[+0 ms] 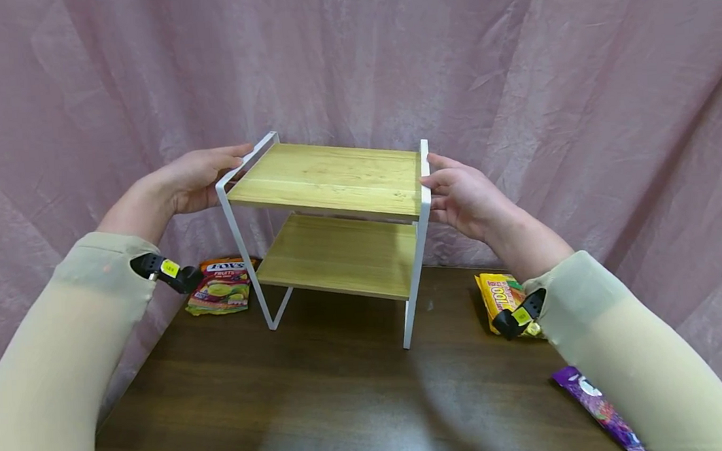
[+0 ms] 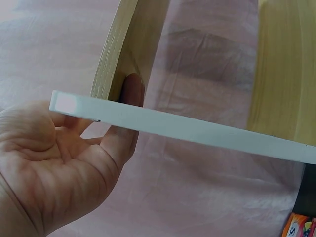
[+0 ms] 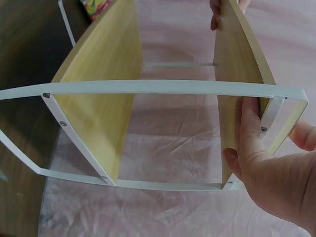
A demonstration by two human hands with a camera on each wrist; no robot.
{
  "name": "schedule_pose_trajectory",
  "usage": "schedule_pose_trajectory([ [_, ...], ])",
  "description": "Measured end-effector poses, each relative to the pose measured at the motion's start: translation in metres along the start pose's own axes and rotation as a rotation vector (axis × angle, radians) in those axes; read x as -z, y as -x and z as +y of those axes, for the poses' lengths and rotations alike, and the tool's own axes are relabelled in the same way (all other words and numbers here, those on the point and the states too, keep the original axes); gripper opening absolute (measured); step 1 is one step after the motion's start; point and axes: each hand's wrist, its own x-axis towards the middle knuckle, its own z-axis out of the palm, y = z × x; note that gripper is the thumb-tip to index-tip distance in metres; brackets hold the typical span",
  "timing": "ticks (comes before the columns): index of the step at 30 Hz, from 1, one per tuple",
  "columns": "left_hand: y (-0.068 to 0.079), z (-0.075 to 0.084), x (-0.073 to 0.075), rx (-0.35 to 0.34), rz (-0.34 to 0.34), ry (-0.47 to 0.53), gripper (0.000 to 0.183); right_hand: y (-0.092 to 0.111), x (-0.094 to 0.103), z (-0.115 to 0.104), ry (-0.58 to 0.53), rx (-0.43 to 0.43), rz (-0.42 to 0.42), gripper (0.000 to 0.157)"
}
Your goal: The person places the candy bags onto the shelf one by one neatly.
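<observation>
A two-tier shelf rack (image 1: 328, 176) with light wood boards and a white metal frame is between my hands in the head view. My left hand (image 1: 196, 179) grips its upper left side. In the left wrist view, fingers reach past the white bar (image 2: 182, 127) to the underside of a board. On the upper right side, my right hand (image 1: 470, 196) holds the frame. The right wrist view shows its fingers under the top board (image 3: 239, 54) and the thumb by the top rail. Whether the rack's feet touch the table I cannot tell.
On the brown table (image 1: 346, 403), a red candy bag (image 1: 220, 287) lies behind the rack's left side. A yellow snack packet (image 1: 496, 297) is under my right forearm. A long purple packet (image 1: 600, 407) lies nearer at right. Pink curtain (image 1: 340, 63) hangs behind.
</observation>
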Motion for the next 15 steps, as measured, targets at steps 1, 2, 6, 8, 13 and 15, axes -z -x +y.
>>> schedule_pose_trajectory([
  [1, 0.0, 0.0, 0.0, 0.0, -0.007, 0.014, 0.058, 0.0, 0.001, 0.0, 0.003, -0.001, 0.0, 0.073],
  [2, 0.001, -0.001, 0.0, -0.003, -0.016, 0.028, 0.058, 0.001, 0.002, 0.0, 0.008, 0.0, -0.003, 0.073],
  [6, 0.002, -0.002, -0.002, -0.023, -0.046, 0.073, 0.06, 0.004, 0.006, -0.001, 0.021, -0.002, 0.0, 0.073],
  [8, 0.002, -0.002, -0.004, -0.032, -0.058, 0.09, 0.061, 0.005, 0.008, -0.002, 0.024, -0.006, 0.004, 0.073],
  [13, 0.004, -0.002, -0.009, -0.044, -0.069, 0.102, 0.063, 0.008, 0.015, -0.003, 0.027, -0.008, 0.012, 0.073],
  [15, 0.004, -0.002, -0.012, -0.046, -0.068, 0.102, 0.063, 0.009, 0.018, -0.003, 0.028, -0.009, 0.012, 0.072],
])
